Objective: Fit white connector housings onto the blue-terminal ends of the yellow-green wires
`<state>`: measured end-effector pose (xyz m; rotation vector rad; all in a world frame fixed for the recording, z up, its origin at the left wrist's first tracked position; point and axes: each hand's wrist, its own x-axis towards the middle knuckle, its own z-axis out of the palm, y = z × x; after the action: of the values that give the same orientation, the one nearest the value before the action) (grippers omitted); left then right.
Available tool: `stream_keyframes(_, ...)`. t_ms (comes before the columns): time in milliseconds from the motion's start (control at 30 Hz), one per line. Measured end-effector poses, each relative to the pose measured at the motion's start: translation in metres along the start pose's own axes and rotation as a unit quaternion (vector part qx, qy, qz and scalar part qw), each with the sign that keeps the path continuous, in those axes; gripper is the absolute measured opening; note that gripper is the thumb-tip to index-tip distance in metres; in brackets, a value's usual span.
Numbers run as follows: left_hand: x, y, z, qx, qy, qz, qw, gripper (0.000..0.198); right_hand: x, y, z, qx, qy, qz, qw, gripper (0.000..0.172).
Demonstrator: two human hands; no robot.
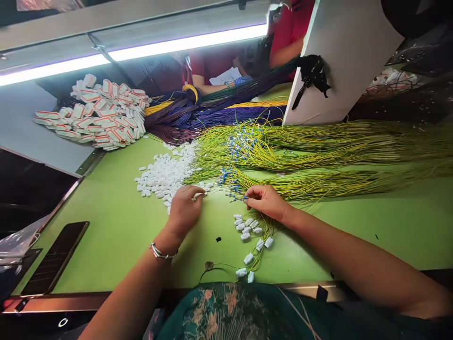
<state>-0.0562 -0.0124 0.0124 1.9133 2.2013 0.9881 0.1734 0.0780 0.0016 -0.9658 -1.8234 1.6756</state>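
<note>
- Starting at the near left, we see a dark phone [56, 255] lying flat at the edge of the green table [116, 226], well apart from the hands, probably so it does not disturb them.
- At the far left lies a heap of white tags with red print [95, 113], also out of reach.
- The pile of small white housings [163, 177] sits just beside the left hand [184, 210], we think so that one piece can be picked without stretching.
- This hand rests at the near edge of the pile with its fingertips drawn together; whether they pinch a housing is too small for us to tell.
- The right hand [265, 200] is close to it but not touching, and its thumb and forefinger are clamped on a blue-tipped wire end [238, 198].
- Near the right wrist lie wires already carrying housings [251, 236], kept apart from the loose pile.
- The yellow-green wires [336, 156] lie in long bundles running to the right, their blue tips turned towards the hands.
- Far behind lie purple and blue wires [212, 115], and another person in a red top [290, 33] sits beyond them.
</note>
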Motion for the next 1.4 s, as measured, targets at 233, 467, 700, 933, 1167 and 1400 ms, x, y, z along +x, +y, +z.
stream_keyframes(233,0.009,-0.023,0.017,0.116,-0.027,0.067,0.991,0.024,-0.001,-0.001,0.0,-0.029,0.004,-0.014,0.999,0.011)
stream_keyframes(467,0.003,-0.007,-0.01,-0.017,0.01,-0.057,0.998,0.023,0.001,0.0,0.0,-0.036,0.001,-0.005,0.999,0.005)
stream_keyframes(700,-0.004,0.044,0.011,-0.501,-0.122,-0.383,0.767,0.029,0.0,0.002,-0.001,-0.041,0.0,-0.023,0.999,0.003)
stream_keyframes(933,-0.007,0.051,0.033,-0.588,-0.129,-0.423,0.677,0.029,-0.003,0.005,0.0,-0.078,0.008,-0.065,0.995,0.003)
stream_keyframes(1167,-0.011,0.052,0.036,-0.541,-0.147,-0.403,0.723,0.035,-0.006,0.011,0.002,-0.151,0.028,-0.119,0.981,0.006)
stream_keyframes(1400,-0.015,0.06,0.041,-0.458,-0.167,-0.336,0.806,0.037,-0.014,0.006,0.004,-0.279,0.041,-0.238,0.929,0.008)
